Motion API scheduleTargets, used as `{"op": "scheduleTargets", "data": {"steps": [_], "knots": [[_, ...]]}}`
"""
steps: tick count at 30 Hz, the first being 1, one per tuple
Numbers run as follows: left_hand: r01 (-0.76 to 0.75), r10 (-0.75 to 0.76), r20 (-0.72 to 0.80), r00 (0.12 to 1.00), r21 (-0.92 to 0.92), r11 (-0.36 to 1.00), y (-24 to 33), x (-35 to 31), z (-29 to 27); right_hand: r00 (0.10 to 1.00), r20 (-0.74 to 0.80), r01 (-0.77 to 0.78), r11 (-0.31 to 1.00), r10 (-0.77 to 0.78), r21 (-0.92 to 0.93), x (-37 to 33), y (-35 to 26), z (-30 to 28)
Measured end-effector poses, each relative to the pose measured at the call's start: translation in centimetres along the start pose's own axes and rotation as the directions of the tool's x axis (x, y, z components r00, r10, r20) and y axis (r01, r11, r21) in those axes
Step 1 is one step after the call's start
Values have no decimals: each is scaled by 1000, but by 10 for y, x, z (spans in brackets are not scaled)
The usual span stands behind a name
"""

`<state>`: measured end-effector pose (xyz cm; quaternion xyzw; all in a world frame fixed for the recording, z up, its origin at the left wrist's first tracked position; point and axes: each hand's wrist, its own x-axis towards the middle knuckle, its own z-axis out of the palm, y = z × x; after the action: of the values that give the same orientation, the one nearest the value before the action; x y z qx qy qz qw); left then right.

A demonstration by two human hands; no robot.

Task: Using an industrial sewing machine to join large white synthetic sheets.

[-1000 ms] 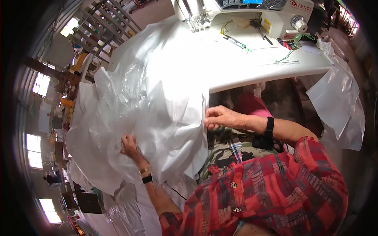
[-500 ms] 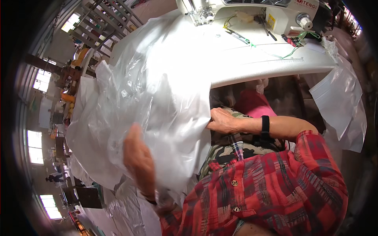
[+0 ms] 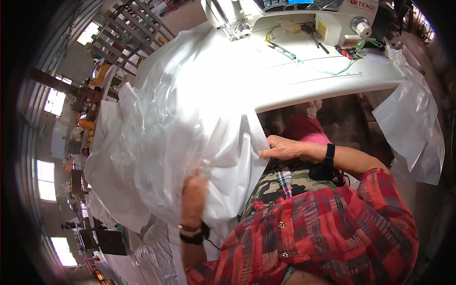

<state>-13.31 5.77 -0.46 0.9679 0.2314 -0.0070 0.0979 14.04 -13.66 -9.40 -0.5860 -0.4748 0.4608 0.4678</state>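
Note:
A large white, partly see-through plastic sheet (image 3: pixel 156 147) drapes in loose folds over the table's front edge and down toward my lap. Its right edge is pinched in the fingers of my right hand (image 3: pixel 283 147), just below the tabletop. At the sheet's lower part is my left hand (image 3: pixel 194 199), smeared by motion, so its fingers cannot be made out. Behind the sheet, the needle area of a white sewing machine (image 3: pixel 327 23) stands under a bright lamp glare.
On the white machine table (image 3: pixel 294 90) lie thread snips (image 3: pixel 285 51) with green thread, and dark slim tools (image 3: pixel 319 40). Another white sheet (image 3: pixel 411 123) hangs off the right end. A slatted metal rack (image 3: pixel 126 35) stands back left; clear plastic (image 3: pixel 154 251) lies lower left.
My left hand has moved right and down over the sheet. My right hand has shifted slightly right, pulling the sheet's edge with it into new folds.

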Motion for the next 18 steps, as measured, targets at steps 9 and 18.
{"op": "scheduleTargets", "data": {"steps": [9,18], "knots": [[-33,98,-303,948,215,976,27,10,-134,998,39,-41,999,42,-33,0,-12,6],[135,-137,-309,941,-28,990,32,31,15,996,69,17,842,-64,540,-33,-76,6]]}}
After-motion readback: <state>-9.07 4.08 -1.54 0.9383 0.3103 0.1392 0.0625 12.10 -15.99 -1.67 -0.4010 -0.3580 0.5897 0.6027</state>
